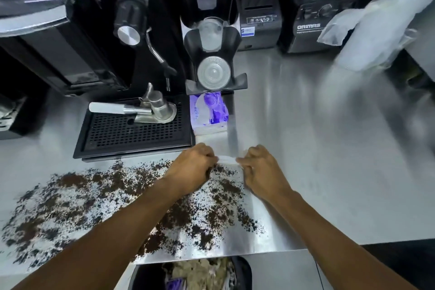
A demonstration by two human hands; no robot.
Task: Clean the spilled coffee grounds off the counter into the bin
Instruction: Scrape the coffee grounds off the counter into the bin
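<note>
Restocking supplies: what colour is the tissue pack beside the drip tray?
The tissue pack is purple and white, seen in the head view.

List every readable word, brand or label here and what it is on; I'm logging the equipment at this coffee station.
"ORIMAS", as far as it can be read: white brand lettering on the black blender base.
Small line under that brand: too blurred to read.
Blue and white sticker on the black machine beside it: too small to read.
Vertical lettering on the purple tissue pack: blurred, unreadable.
</note>
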